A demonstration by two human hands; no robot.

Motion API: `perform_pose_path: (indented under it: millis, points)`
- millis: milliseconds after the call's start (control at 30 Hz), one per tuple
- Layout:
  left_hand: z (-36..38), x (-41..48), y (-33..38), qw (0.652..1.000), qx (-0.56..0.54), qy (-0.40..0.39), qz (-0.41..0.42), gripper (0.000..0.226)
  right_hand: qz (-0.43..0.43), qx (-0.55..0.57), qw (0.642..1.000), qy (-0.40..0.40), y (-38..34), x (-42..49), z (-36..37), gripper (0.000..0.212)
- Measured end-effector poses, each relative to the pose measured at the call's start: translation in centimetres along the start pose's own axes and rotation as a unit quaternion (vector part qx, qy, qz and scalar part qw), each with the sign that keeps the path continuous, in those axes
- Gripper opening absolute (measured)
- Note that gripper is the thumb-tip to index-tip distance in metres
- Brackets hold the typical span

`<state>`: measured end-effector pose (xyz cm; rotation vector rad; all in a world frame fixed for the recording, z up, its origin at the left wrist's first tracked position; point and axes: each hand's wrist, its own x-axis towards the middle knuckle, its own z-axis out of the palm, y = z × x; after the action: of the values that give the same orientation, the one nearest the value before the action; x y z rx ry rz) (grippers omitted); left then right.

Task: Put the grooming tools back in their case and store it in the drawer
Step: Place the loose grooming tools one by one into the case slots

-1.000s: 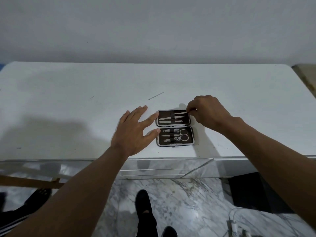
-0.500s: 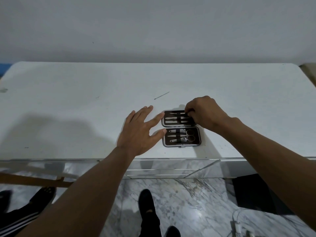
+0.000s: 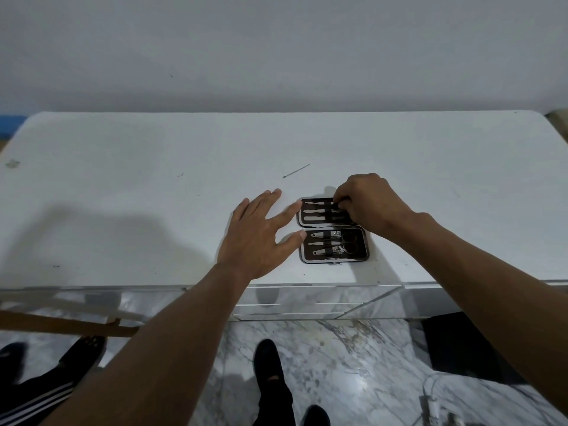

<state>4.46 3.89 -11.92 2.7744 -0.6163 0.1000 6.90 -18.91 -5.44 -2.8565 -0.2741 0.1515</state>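
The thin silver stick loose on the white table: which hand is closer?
Left. The left hand lies spread, its fingertips just below the thin silver stick. The right hand is farther, down to the stick's right, pinching a metal tool in the open black case.

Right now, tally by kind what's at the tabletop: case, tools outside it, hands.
Open case: 1
Thin loose tool outside it: 1
Hands: 2 (left hand open by the case edge, right hand pinching a cased tool)
Total: 4
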Motion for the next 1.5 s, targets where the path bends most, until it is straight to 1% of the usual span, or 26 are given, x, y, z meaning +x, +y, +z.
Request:
perform_pose_path:
  millis: [467,700,800,1000,1233,1333,1433,1500]
  points:
    - [0.0,0.0,-0.1,1.0,0.006,-0.011,0.001,0.061,0.014,0.04,0.999,0.0,0.0,0.1,-0.8,0.019]
    - [-0.2,0.0,-0.1,1.0,-0.005,-0.014,0.006,0.062,0.023,0.047,0.997,0.049,0.2,1.0,-1.7,0.018]
    - [-0.2,0.0,0.0,1.0,-0.005,-0.01,0.007,0.061,0.035,0.063,0.996,0.052,0.1,2.0,-1.9,0.018]
    - [-0.6,0.1,0.2,1.0,-0.009,-0.011,0.002,0.06,0.043,0.062,0.997,0.026,-0.7,5.6,-2.6,0.018]
    - [-0.9,0.3,0.3,1.0,-0.017,-0.016,-0.01,0.059,-0.036,0.003,0.998,-0.042,-3.1,9.9,-1.2,0.018]
    - [-0.9,0.3,0.4,1.0,-0.021,-0.02,-0.011,0.059,-0.051,-0.026,0.995,-0.076,-3.4,10.8,-0.8,0.017]
    - [-0.8,0.3,0.4,0.999,-0.024,-0.021,-0.014,0.058,-0.069,-0.067,0.991,-0.089,-3.8,11.5,-0.6,0.017]
    - [-0.7,0.3,0.4,1.0,-0.023,-0.018,-0.012,0.057,-0.066,-0.084,0.989,-0.101,-4.3,11.9,-0.8,0.015]
